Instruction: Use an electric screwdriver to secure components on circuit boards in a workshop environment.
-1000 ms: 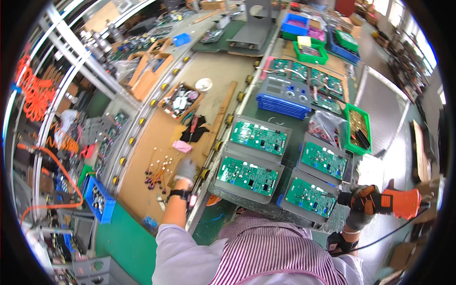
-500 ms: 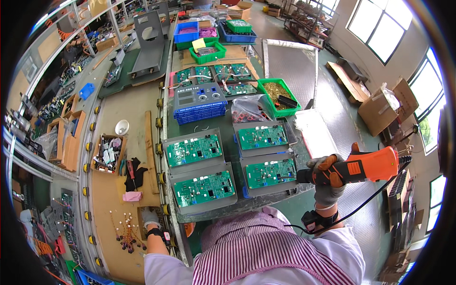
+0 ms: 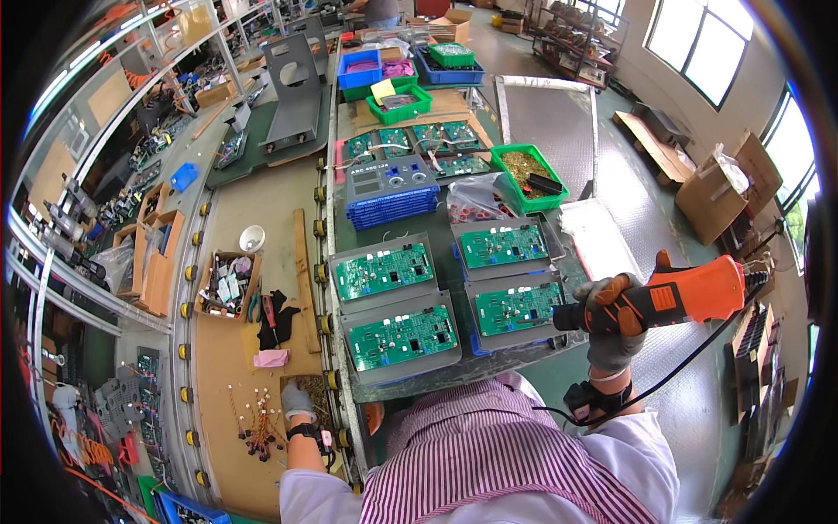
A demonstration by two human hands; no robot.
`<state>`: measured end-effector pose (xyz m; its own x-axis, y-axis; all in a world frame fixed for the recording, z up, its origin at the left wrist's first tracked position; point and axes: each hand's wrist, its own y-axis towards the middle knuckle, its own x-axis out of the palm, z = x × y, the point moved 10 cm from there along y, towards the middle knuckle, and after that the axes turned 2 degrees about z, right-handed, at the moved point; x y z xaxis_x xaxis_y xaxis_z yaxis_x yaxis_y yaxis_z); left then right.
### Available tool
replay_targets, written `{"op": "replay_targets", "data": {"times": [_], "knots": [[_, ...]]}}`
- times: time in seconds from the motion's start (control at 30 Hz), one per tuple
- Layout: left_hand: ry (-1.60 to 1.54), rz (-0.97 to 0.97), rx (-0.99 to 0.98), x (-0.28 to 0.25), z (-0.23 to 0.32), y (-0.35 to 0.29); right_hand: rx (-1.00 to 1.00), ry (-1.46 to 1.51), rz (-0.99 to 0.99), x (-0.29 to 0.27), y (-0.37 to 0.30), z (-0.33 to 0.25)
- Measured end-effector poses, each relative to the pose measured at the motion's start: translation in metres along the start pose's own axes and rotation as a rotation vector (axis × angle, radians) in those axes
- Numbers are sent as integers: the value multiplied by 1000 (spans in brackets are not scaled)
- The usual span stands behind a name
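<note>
My gloved right hand (image 3: 615,336) is wrapped round an orange and black power screwdriver (image 3: 694,297). Its thin bit points left, at the edge of the near right circuit board (image 3: 515,307); I cannot tell whether it touches. That green board lies on a grey metal panel, as do the near left board (image 3: 397,339), the far left board (image 3: 380,271) and the far right board (image 3: 502,244). At the lower left, my gloved left hand (image 3: 298,400) reaches into a small cardboard box (image 3: 319,391) of little metal parts. Its fingertips are hidden there.
Beside that box lie wired connectors (image 3: 260,428), pink paper (image 3: 271,358) and a red-handled screwdriver (image 3: 269,313). Blue printed front panels (image 3: 393,196) are stacked beyond the boards. A green bin (image 3: 530,157) holds brass-coloured parts. The screwdriver's black cable (image 3: 690,371) runs down to my right wrist.
The whole view has shifted, so the bench appears farther right. Relative to the boards, the power screwdriver sits slightly farther left. My left hand stays at the small box.
</note>
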<state>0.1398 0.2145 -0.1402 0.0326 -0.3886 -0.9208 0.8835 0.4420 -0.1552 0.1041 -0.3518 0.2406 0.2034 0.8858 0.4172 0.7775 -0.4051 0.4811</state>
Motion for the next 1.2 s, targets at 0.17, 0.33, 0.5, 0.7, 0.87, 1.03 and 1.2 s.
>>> {"op": "replay_targets", "data": {"times": [0.17, 0.33, 0.5, 0.7, 0.87, 1.03, 1.2], "knots": [[-426, 6, -245, 5, -24, -8, 22, 33, -56, 14, 12, 11], [-1523, -46, -706, 34, -42, -22, 80, 77, -61, 29, 26, 30], [-1860, -633, -283, -28, 136, -40, 65, 60, -116, 29, 41, 44], [-1653, -971, -71, -38, 338, -113, 42, 186, -199, 42, 55, 52], [-1616, -1131, -162, -6, 404, -148, 152, 341, -223, 45, 65, 62], [-1643, -1353, -193, 21, 424, -165, 235, 453, -289, 38, 67, 86], [-1628, -1263, -188, 18, 437, -163, 327, 458, -322, 28, 69, 107]]}}
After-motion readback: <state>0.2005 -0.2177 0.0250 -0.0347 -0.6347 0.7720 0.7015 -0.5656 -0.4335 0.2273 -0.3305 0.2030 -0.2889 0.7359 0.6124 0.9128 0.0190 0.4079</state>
